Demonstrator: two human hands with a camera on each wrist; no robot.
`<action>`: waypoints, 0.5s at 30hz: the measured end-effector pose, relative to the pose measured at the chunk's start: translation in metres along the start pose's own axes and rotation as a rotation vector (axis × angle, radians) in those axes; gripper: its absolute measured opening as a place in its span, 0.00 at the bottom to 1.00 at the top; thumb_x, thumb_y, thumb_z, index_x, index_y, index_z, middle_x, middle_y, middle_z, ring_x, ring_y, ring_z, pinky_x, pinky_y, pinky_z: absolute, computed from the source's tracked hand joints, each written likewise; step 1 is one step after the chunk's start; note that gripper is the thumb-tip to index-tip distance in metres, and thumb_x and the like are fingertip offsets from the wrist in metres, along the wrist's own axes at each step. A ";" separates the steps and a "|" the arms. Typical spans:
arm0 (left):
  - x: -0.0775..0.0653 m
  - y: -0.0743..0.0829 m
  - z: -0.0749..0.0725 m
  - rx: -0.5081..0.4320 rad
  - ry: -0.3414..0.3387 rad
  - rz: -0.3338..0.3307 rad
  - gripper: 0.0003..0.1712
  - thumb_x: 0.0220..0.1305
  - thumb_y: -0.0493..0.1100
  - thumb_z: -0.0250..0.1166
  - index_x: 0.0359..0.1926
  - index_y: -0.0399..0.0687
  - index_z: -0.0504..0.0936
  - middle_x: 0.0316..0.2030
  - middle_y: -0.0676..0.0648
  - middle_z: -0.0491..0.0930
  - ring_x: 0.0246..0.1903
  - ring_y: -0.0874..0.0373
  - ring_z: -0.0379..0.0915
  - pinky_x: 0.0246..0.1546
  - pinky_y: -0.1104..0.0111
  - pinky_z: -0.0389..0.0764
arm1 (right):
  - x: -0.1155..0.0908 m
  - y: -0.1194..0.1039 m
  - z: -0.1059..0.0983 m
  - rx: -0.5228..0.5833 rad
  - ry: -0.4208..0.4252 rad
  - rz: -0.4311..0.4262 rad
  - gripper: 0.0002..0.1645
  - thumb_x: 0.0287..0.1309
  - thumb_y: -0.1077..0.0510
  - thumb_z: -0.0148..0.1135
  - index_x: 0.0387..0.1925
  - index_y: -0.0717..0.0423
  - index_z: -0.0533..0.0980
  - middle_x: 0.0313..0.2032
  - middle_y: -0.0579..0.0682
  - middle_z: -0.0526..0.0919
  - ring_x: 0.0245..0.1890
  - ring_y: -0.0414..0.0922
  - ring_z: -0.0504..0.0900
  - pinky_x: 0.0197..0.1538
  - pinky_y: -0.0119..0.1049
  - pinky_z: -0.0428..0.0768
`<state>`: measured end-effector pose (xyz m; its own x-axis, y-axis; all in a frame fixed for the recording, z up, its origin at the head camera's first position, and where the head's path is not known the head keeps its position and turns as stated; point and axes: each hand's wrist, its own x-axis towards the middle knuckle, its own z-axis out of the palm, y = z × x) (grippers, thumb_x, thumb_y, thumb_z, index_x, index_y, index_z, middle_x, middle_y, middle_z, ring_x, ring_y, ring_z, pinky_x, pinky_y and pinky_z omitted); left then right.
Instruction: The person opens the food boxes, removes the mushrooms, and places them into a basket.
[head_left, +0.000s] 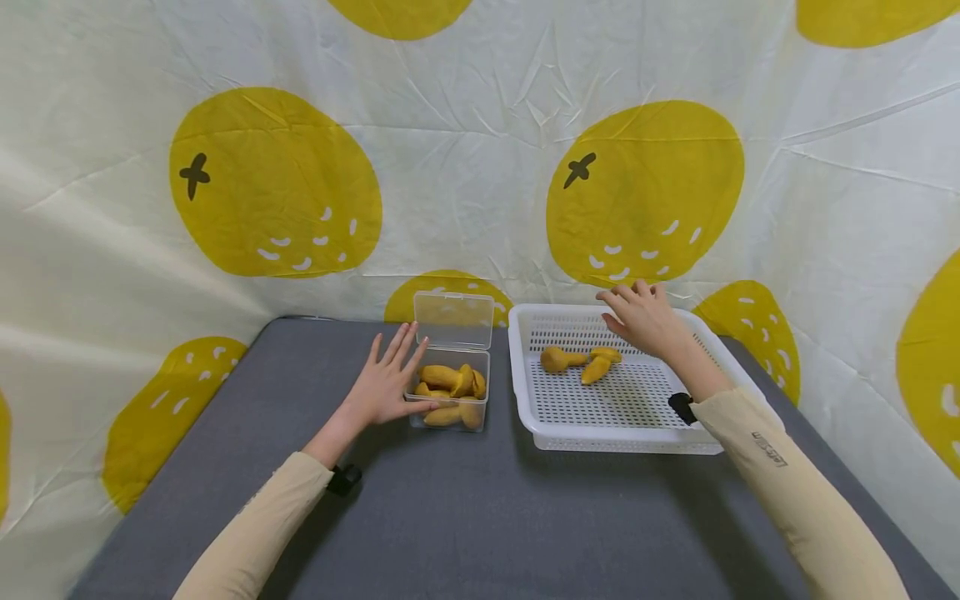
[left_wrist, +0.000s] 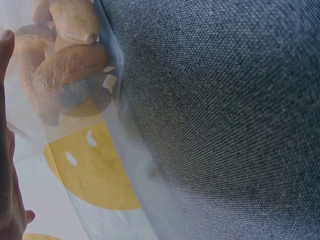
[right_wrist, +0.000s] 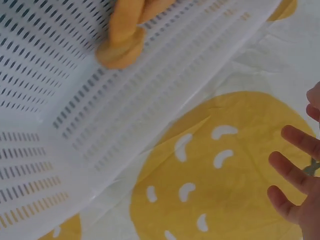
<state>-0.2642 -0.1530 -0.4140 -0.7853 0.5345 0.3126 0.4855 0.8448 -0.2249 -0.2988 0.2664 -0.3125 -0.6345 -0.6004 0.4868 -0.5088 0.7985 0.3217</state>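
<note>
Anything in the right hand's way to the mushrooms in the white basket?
Nothing visible. The basket is open on top, the mushrooms lie uncovered inside, and the right hand is raised near its far side.

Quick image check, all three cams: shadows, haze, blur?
Head: soft shadows on the gray table near the left sleeve and right sleeve; left wrist: mushrooms hazy through the clear box, cloth weave grainy; right wrist: mushroom edges slightly soft, white basket pale and low in contrast.
</note>
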 end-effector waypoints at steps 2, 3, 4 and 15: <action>0.000 0.000 0.000 0.000 -0.002 -0.002 0.60 0.44 0.84 0.30 0.70 0.50 0.38 0.70 0.42 0.27 0.69 0.47 0.29 0.64 0.44 0.39 | 0.001 -0.006 -0.006 0.008 0.000 0.007 0.20 0.50 0.55 0.62 0.47 0.53 0.72 0.40 0.54 0.78 0.35 0.55 0.69 0.35 0.51 0.67; 0.000 0.000 0.000 0.000 0.003 -0.001 0.61 0.44 0.84 0.31 0.70 0.50 0.40 0.70 0.42 0.29 0.69 0.47 0.30 0.64 0.44 0.40 | 0.001 -0.010 -0.010 0.009 0.002 0.008 0.20 0.50 0.54 0.62 0.47 0.53 0.72 0.40 0.54 0.78 0.36 0.55 0.70 0.35 0.51 0.67; 0.000 0.000 0.001 -0.001 0.007 -0.001 0.60 0.44 0.83 0.33 0.70 0.49 0.41 0.70 0.41 0.30 0.69 0.47 0.30 0.64 0.44 0.40 | 0.001 -0.013 -0.013 0.014 0.004 0.007 0.21 0.50 0.54 0.62 0.47 0.53 0.72 0.41 0.54 0.78 0.36 0.55 0.70 0.36 0.50 0.67; 0.000 0.001 0.002 -0.001 0.002 -0.008 0.60 0.44 0.83 0.36 0.70 0.49 0.44 0.70 0.42 0.29 0.70 0.49 0.27 0.64 0.44 0.40 | 0.005 -0.055 -0.037 0.151 0.042 -0.036 0.21 0.49 0.56 0.62 0.46 0.58 0.74 0.43 0.55 0.77 0.41 0.55 0.73 0.41 0.51 0.69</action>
<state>-0.2648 -0.1525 -0.4161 -0.7880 0.5281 0.3165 0.4801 0.8489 -0.2212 -0.2524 0.2212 -0.2980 -0.5909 -0.6239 0.5115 -0.6149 0.7587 0.2151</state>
